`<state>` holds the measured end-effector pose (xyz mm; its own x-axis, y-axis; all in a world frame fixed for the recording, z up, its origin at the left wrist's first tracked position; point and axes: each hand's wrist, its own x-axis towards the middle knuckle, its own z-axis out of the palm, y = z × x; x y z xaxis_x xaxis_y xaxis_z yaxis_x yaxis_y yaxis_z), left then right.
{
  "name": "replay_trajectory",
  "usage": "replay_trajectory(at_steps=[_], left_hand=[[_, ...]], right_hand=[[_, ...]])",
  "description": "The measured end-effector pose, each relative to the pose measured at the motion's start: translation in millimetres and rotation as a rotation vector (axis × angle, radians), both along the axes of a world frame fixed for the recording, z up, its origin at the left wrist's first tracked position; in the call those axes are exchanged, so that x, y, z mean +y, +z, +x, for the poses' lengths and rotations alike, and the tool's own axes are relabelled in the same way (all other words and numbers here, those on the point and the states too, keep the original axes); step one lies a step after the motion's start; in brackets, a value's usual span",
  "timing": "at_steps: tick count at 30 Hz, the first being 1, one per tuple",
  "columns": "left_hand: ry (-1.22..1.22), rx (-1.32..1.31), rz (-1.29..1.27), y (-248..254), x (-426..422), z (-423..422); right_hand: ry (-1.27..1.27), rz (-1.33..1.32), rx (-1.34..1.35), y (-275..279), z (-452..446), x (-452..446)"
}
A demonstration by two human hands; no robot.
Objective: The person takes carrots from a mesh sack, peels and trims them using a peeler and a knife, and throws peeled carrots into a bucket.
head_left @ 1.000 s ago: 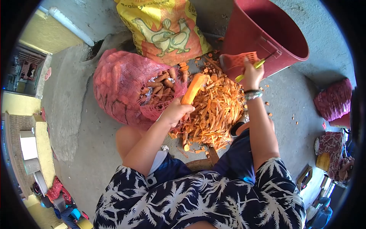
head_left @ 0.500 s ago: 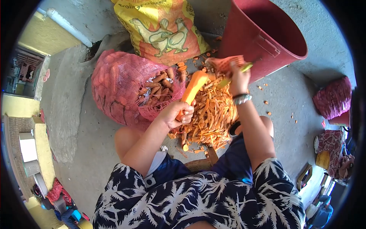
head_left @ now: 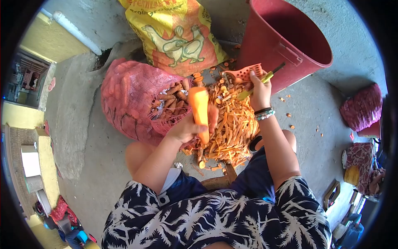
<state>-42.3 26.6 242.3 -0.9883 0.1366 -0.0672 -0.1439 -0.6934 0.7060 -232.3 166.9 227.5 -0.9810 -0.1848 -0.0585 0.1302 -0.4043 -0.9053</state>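
My left hand (head_left: 185,129) holds a peeled carrot (head_left: 199,108) by its lower end, thumb across the front and fingers partly hidden behind. The carrot stands nearly upright, its blunt end upward. Further right, my right hand (head_left: 260,92) is closed on an orange plastic tool with holes (head_left: 247,72) and a yellow-handled knife (head_left: 268,77) whose dark blade points up and right. I cannot make out the tool's exact kind. Below both hands lies a heap of orange peelings (head_left: 232,128), with cut carrot ends (head_left: 224,89) at its far side.
A pink mesh sack (head_left: 126,97) of unpeeled carrots lies open at the left. Behind it stands a yellow-and-red printed sack (head_left: 176,37). A tall red bin (head_left: 265,45) leans at the back right. Between my legs is a wooden piece (head_left: 217,181); a purple sack (head_left: 362,106) sits far right.
The carrot has turned in my left hand from slanting right to nearly upright and come slightly nearer. My right hand has lowered slightly and its tools show more sharply.
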Motion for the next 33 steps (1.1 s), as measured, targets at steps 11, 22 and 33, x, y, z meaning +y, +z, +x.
replay_trajectory(at_steps=[11, 22, 33], left_hand=[[0.219, -0.176, -0.391, -29, 0, -16], [0.367, -0.008, -0.807, -23, -6, -14], [0.429, -0.067, -1.713, -34, -15, -13]], right_hand=[[0.098, -0.039, 0.035, 13, 34, -14], [-0.046, 0.063, 0.002, 13, -21, 13], [0.236, 0.105, -0.062, 9, 23, -13]])
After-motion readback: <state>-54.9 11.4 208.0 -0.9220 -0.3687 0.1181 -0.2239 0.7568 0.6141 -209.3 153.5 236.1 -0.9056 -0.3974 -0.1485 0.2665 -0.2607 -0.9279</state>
